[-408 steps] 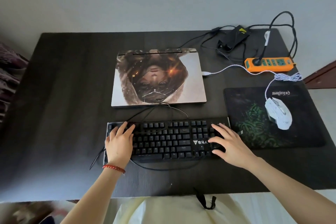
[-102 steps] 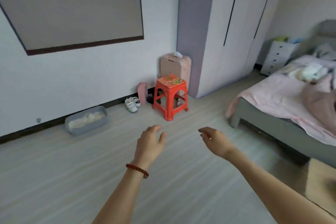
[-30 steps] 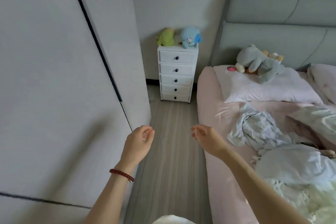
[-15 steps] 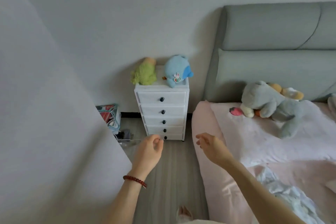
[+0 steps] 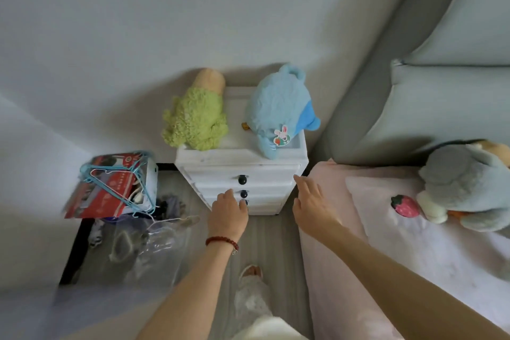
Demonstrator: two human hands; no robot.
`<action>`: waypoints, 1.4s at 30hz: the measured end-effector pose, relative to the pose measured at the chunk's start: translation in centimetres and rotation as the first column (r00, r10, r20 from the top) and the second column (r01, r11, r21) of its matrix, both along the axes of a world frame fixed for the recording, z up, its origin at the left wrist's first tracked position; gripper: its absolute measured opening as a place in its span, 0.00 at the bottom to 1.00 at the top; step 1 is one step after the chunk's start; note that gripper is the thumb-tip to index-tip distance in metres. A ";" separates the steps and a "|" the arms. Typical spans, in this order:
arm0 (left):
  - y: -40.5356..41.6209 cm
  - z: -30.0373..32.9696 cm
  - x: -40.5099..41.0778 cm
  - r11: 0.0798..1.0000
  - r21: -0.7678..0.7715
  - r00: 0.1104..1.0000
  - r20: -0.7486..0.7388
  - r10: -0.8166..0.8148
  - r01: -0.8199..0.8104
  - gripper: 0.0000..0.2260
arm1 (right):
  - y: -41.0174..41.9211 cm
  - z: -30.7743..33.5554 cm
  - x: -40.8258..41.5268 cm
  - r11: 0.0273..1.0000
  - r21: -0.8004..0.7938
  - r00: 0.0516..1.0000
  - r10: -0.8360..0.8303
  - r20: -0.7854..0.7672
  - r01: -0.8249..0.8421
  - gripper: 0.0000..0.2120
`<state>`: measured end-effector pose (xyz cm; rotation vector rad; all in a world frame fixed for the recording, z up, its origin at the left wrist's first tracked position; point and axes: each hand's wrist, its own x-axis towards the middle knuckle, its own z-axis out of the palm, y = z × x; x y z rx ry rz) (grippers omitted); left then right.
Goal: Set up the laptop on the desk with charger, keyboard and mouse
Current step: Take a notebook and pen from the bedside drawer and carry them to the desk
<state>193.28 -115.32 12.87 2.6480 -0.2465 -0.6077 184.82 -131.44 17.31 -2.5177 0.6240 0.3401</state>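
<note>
Reaching forward, both bare hands are out in front of a small white chest of drawers (image 5: 242,159) that stands against the far wall, just left of a bed (image 5: 386,243) with pink bedding. The left hand (image 5: 227,214), a red bead bracelet (image 5: 222,241) on its wrist, hangs palm down in front of the lower drawers, fingers curled loosely together, their tips right by the third dark knob (image 5: 244,203); whether they touch it, I cannot tell. The right hand (image 5: 311,207) is held flat and empty, fingers straight and slightly spread, fingertips near the right front corner of the chest, between it and the bed's edge.

All the drawers look closed, so nothing inside shows. On top of the chest sit a green plush toy (image 5: 196,119) on the left and a blue plush toy (image 5: 278,107) on the right. To the left, on the floor, a red and white box (image 5: 110,188) carries light blue wire hangers (image 5: 121,174), with clear plastic bags (image 5: 143,246) nearer. A grey plush toy (image 5: 466,188) and a small plush strawberry (image 5: 405,205) lie on a pillow (image 5: 400,229) on the bed. Laptop, charger, keyboard and mouse are nowhere in this view.
</note>
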 end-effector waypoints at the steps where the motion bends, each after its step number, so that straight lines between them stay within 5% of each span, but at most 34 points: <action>1: -1.0 -1.7 2.0 1.000 0.028 1.000 -0.004 -0.003 0.003 0.19 | -0.8 -1.4 1.9 0.999 -0.044 1.000 0.003 -0.021 -0.004 0.26; 5: -2.8 -5.5 5.4 0.986 0.166 1.000 0.019 -0.018 0.015 0.18 | -1.9 -4.2 5.7 0.972 -0.216 0.991 0.068 -0.114 -0.091 0.30; 11: -4.9 -8.6 5.8 0.978 0.193 0.995 0.084 0.061 -0.076 0.16 | -2.1 -6.9 7.1 0.960 -0.256 0.973 0.059 -0.221 -0.116 0.33; 15: -5.3 -9.4 5.3 0.980 0.082 0.977 0.127 0.169 -0.180 0.12 | -2.3 -7.3 6.7 0.948 -0.287 0.972 0.075 -0.222 -0.139 0.35; 34: 3.2 -7.2 -8.5 0.958 0.272 0.995 0.069 0.078 -0.094 0.17 | 2.5 -7.8 -4.2 0.892 -0.232 0.921 0.375 -0.106 -0.389 0.22; 37: 4.8 -6.1 -10.0 0.968 0.228 0.980 0.190 0.065 -0.108 0.13 | 2.4 -7.6 -4.5 0.888 -0.242 0.920 0.375 -0.112 -0.392 0.22; 42: 7.0 -4.3 -8.4 0.986 0.048 0.832 0.545 0.108 -0.159 0.06 | 2.1 -7.2 -3.2 0.870 -0.284 0.914 0.397 -0.085 -0.404 0.16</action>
